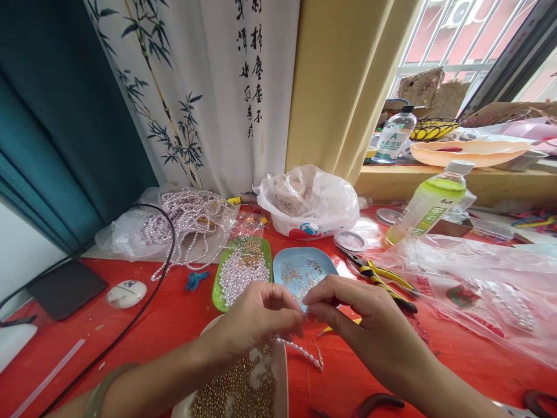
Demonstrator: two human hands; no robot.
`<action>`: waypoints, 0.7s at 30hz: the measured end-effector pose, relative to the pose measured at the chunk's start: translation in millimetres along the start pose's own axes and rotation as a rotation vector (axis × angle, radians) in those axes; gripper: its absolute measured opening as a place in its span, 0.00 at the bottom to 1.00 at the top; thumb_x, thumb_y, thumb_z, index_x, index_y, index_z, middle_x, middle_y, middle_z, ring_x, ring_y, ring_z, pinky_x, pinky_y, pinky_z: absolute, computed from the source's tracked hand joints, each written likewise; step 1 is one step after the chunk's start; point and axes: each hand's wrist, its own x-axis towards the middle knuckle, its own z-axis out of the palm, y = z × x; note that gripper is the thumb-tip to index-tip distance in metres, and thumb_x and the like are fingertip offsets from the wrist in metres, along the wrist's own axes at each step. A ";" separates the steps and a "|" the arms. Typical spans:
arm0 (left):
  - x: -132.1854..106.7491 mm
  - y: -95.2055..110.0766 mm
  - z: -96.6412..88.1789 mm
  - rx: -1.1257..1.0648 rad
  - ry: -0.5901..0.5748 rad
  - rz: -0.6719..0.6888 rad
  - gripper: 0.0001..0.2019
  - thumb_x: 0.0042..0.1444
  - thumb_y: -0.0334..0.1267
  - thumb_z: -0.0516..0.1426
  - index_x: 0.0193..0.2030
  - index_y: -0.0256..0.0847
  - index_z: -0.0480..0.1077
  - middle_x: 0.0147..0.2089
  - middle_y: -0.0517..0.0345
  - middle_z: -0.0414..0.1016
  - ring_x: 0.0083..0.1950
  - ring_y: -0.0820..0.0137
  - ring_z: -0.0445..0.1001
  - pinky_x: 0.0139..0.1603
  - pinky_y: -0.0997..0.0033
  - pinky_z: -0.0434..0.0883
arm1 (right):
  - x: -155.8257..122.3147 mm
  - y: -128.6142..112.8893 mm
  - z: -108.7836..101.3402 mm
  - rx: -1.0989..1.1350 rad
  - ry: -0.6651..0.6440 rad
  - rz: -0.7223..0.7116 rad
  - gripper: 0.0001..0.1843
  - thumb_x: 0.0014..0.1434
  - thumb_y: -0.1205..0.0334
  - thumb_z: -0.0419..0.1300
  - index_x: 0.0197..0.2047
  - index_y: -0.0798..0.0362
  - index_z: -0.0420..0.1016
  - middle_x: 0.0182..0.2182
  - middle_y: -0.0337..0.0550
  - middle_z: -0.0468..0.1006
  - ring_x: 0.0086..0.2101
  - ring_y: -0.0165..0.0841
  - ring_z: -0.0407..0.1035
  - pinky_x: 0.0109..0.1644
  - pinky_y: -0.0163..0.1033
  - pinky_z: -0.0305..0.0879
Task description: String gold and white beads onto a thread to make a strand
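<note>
My left hand is closed in a pinch, a ring on one finger. From under it a short strand of pearly beads trails down to the right, with thin thread ends. My right hand pinches thumb to fingertips right beside the left fingertips; what lies between them is too small to make out. Beneath the left forearm sits a pale tray of small gold beads. Just beyond the hands are a green dish of pearly and gold beads and a blue dish with small metal bits.
Yellow-black pliers lie right of the blue dish. Bead strands are heaped at back left, beside a plastic-bagged bowl. A drink bottle stands at right near pink plastic bags. A black cable crosses the left side.
</note>
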 end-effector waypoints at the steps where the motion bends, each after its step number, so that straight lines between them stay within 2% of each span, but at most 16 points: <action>1: -0.2 -1.5 0.2 0.005 0.008 0.013 0.03 0.41 0.33 0.57 0.22 0.35 0.67 0.21 0.58 0.69 0.25 0.76 0.65 0.30 0.74 0.61 | -0.5 -1.3 0.5 0.008 0.002 -0.002 0.06 0.51 0.68 0.54 0.25 0.51 0.69 0.23 0.36 0.73 0.24 0.26 0.66 0.27 0.31 0.62; 5: 0.7 -6.8 0.3 -0.017 0.020 0.058 0.05 0.41 0.35 0.59 0.24 0.36 0.69 0.22 0.58 0.70 0.26 0.76 0.66 0.29 0.75 0.61 | -0.5 -2.4 -1.1 0.021 0.043 -0.006 0.06 0.50 0.68 0.54 0.25 0.51 0.69 0.22 0.36 0.73 0.24 0.26 0.66 0.27 0.31 0.62; 10: 2.5 -7.5 -0.2 -0.063 0.039 0.035 0.07 0.41 0.35 0.60 0.29 0.37 0.73 0.24 0.57 0.73 0.27 0.76 0.67 0.30 0.75 0.62 | 2.2 2.6 -5.1 0.040 0.103 0.013 0.05 0.51 0.67 0.53 0.26 0.52 0.69 0.24 0.38 0.73 0.25 0.26 0.67 0.28 0.31 0.63; 21: 1.8 -4.5 1.0 -0.194 0.051 -0.021 0.09 0.35 0.35 0.63 0.25 0.35 0.71 0.24 0.57 0.74 0.26 0.76 0.69 0.28 0.76 0.63 | 5.1 8.7 -5.6 0.215 0.107 0.056 0.04 0.50 0.67 0.54 0.25 0.54 0.68 0.22 0.38 0.72 0.24 0.26 0.66 0.26 0.30 0.64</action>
